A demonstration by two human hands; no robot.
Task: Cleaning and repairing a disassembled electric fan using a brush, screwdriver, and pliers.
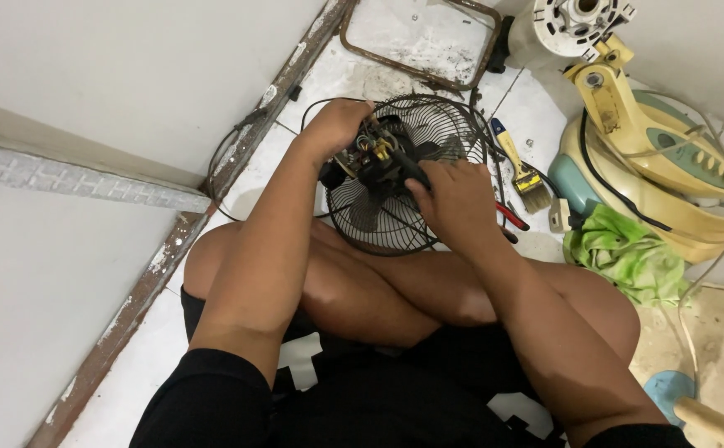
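Seated cross-legged on a white tiled floor [536,108]; work is held low, just beyond the crossed shins.

A black wire fan guard [407,178] with the exposed fan motor [378,153] at its hub is propped at 12 o'clock from the lap, tilted toward the viewer, its lower rim touching the legs. Copper-coloured windings and small wires are seen at the motor, so the housing appears to be off.

The left hand [333,124] is cupped over the guard's 10 o'clock edge and the motor's side, fingers curled in a grip on the assembly; this is judged to be a steadying hold. The right hand [457,199] is laid over the guard at 4 o'clock of the motor, fingers closed on a dark part at the hub. Whether a tool is pinched there cannot be told; the fingertips are hidden.

A thin black cable [233,149] is looped from the guard toward 9 o'clock, along the worn wall edge.

At 2 o'clock of the guard, a paintbrush [521,166] with a yellow-and-blue handle is laid within reach, probably for dusting. Red-handled pliers [511,217] are tucked just beside the guard's right rim. Farther at 3 o'clock, a cream and teal fan base [669,174] is lying on its side, a green rag [627,253] bunched against it. A rusty wire frame [420,41] rests at 12 o'clock, near the wall.
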